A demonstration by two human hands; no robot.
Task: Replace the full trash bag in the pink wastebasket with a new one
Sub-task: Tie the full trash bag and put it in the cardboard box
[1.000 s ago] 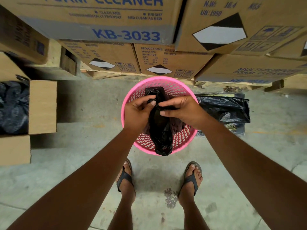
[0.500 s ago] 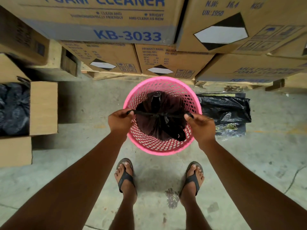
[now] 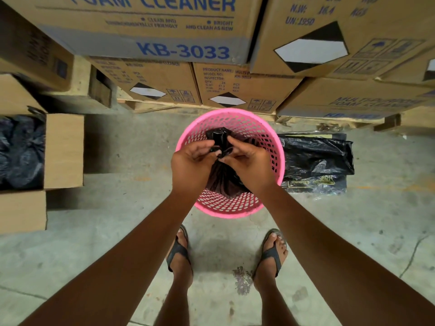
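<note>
Fingers (image 3: 213, 147) of the left hand (image 3: 191, 164) and the right hand (image 3: 247, 162) pinch the gathered mouth of the black trash bag (image 3: 220, 137), which hangs inside the pink wastebasket (image 3: 277, 147) on the concrete floor (image 3: 117, 220). Thin plastic may slip or tear if both hands pull apart too hard, and then the bag would drop to the bottom.

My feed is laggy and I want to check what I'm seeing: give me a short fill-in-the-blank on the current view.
1. Both hands grip a ___ plastic bag.
2. The wastebasket is coloured ___.
3. The bag is held over the basket by the left hand and the ___ hand.
4. The model code on the top carton reads KB-___.

Missing words: black; pink; right; 3033
</note>
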